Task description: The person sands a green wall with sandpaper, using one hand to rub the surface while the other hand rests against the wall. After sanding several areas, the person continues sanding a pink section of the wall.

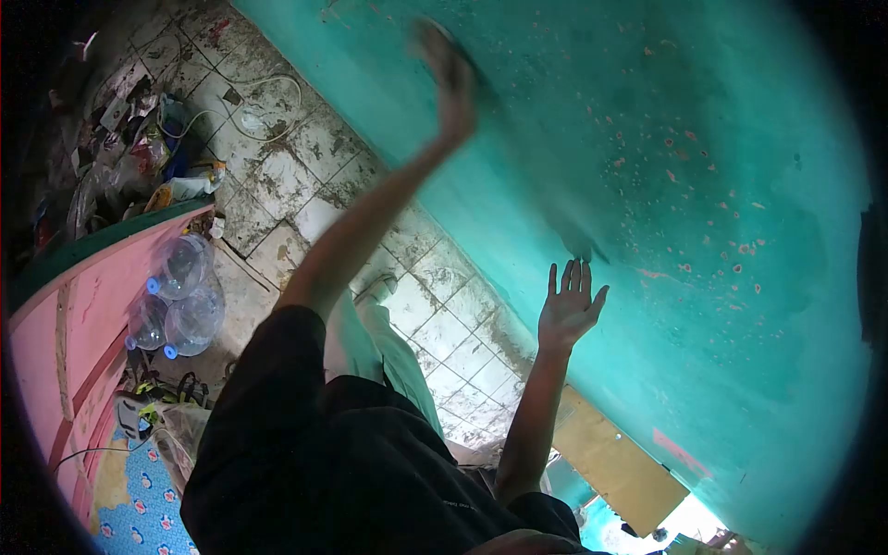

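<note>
My left hand (446,69) is raised at the end of a stretched arm, overlapping the upper part of the green painted wall (555,120). Motion smears its fingers, and a thin pale edge shows along its far side; I cannot tell what it holds, if anything. Lower and to the right, my right hand (569,314) is open in front of the same wall, fingers straight and thumb out to the side. Nothing lies in it, and a shadow falls on the paint by its fingertips. Chipped spots and pinkish marks dot the wall beside both hands.
Dirty white floor tiles (444,287) run along the wall's foot. Large clear plastic bottles (190,287) stand by a pink panel (79,347) on the left. Beyond it are piled rubbish (120,157) and a loose pale cable (273,134). A yellowish board (620,462) is at lower right.
</note>
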Action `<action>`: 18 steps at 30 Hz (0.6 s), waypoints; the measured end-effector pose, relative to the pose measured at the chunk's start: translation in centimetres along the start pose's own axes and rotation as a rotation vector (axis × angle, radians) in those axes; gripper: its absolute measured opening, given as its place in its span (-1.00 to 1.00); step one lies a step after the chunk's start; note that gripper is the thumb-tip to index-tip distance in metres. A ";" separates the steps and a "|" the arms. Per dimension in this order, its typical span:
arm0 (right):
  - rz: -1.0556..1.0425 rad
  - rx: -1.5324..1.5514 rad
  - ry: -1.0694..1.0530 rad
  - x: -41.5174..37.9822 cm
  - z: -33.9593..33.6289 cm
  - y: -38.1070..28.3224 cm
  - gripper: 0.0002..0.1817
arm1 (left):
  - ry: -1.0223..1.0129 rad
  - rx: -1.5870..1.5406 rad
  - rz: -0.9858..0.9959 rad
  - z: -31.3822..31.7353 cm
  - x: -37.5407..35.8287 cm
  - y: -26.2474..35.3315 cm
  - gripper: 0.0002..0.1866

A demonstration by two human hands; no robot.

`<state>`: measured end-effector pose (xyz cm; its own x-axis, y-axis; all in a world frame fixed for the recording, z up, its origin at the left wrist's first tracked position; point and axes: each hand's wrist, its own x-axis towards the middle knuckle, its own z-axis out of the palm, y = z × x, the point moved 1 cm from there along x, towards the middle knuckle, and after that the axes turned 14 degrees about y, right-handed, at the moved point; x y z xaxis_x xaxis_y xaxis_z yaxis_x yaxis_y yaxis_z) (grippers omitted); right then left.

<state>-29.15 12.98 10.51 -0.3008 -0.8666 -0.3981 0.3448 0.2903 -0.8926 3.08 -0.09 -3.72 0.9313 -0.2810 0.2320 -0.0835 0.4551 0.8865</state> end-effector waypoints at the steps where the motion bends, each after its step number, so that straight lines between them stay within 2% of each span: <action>1: -0.007 -0.001 0.000 -0.2 0.1 0.1 -0.10 | -0.007 -0.001 -0.004 0.7 0.5 -1.3 -0.28; 5: -0.044 0.000 0.012 -0.6 -0.2 0.8 -0.13 | 0.059 0.240 -0.008 1.0 0.2 -6.1 -0.27; 7: -0.058 0.001 0.037 -0.6 0.1 1.4 -0.14 | 0.075 0.037 -0.047 1.4 -2.5 3.3 -0.27; 8: -0.073 -0.007 0.072 -0.7 0.1 1.6 -0.16 | 0.016 0.071 -0.084 2.1 -8.8 3.9 -0.26; 9: -0.069 -0.005 0.071 -0.7 0.2 1.8 -0.16 | -0.113 -0.020 -0.213 2.2 -13.8 6.2 -0.27; 10: -0.090 -0.026 0.078 -0.7 0.0 1.7 -0.16 | -0.225 -0.004 -0.272 2.1 -17.0 7.6 -0.26; 11: -0.114 -0.051 0.082 -0.6 -0.1 1.6 -0.17 | -0.254 -0.063 -0.346 1.6 -16.3 10.1 -0.28; 13: -0.111 -0.055 0.078 -0.7 -0.6 1.1 -0.15 | -0.016 0.033 -0.264 3.3 -12.5 8.4 -0.31; 14: -0.152 -0.071 0.059 -1.1 -1.0 0.5 -0.17 | 0.093 -0.012 -0.272 3.3 -8.1 7.7 -0.29; 16: -0.197 -0.075 0.037 -1.5 -1.7 0.2 -0.18 | 0.191 0.022 -0.083 1.9 2.5 4.3 -0.27; 18: -0.247 -0.102 0.060 -1.7 -3.2 0.2 -0.19 | 0.118 0.118 0.093 0.6 7.5 -2.8 -0.29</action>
<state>-31.38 15.82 10.33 -0.4180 -0.8914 -0.1749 0.1639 0.1153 -0.9797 10.03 -4.02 -4.24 0.9520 -0.1384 0.2732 -0.2060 0.3706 0.9057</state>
